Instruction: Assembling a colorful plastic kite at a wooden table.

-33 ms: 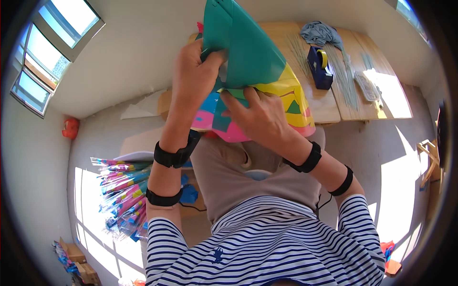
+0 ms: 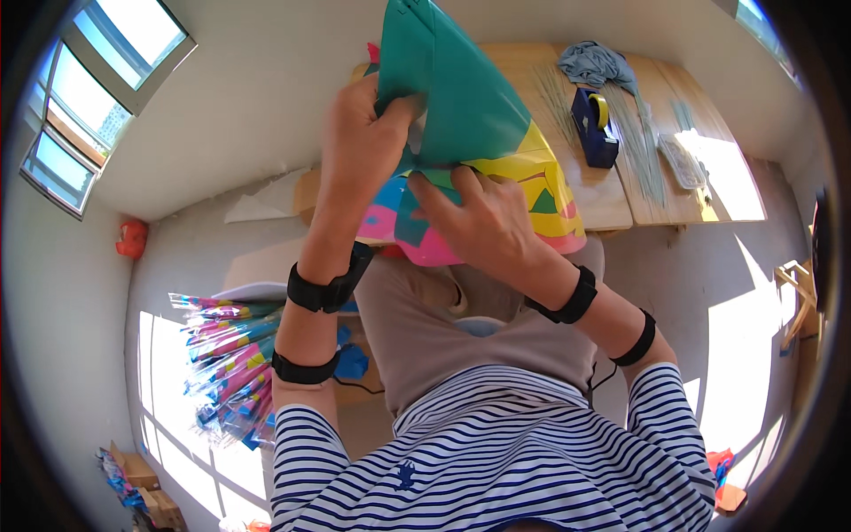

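A colourful kite [image 2: 465,97] of thin sheet, teal above with yellow and pink below, stands up in front of me over the near edge of the table. On its left side my left hand [image 2: 368,129] pinches the teal sheet between thumb and fingers. Lower down, my right hand [image 2: 483,213] has its fingers bent onto a fold in the sheet, near where teal meets yellow. Its fingertips press on the kite, and its thumb is partly hidden.
On the wooden table [image 2: 603,199] are a blue tape dispenser [image 2: 594,127], thin rods [image 2: 640,142], a grey-blue cloth [image 2: 596,64] and a clear plastic box [image 2: 682,161]. Several wrapped colourful packs [image 2: 232,355] are piled at my left. A red bag [image 2: 131,238] sits by the wall.
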Available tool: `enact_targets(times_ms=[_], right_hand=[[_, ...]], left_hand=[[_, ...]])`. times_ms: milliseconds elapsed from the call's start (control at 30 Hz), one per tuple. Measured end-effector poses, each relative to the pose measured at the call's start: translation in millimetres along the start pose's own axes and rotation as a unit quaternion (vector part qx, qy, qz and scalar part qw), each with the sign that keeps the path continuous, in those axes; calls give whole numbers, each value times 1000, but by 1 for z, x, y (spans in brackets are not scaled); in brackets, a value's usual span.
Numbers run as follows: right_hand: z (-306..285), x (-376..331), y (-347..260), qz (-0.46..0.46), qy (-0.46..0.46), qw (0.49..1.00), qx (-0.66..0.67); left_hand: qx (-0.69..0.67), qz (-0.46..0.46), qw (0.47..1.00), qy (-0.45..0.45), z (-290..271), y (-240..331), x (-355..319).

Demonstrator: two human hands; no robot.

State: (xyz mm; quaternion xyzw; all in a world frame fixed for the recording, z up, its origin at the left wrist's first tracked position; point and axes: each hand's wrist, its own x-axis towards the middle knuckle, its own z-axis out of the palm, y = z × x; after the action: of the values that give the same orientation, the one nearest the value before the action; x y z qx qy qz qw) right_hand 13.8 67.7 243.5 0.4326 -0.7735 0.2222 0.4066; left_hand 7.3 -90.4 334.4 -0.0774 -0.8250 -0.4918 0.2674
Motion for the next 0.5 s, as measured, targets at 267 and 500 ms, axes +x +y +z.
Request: enact_targets(times_ms=[267,500], right_hand=[[-29,30,-4,55,23,998,2],[-25,37,-4,71,26,996,49]], left_hand=[[52,10,999,-2,-11,9,-6],[8,-6,1000,-5,-6,0,-4]])
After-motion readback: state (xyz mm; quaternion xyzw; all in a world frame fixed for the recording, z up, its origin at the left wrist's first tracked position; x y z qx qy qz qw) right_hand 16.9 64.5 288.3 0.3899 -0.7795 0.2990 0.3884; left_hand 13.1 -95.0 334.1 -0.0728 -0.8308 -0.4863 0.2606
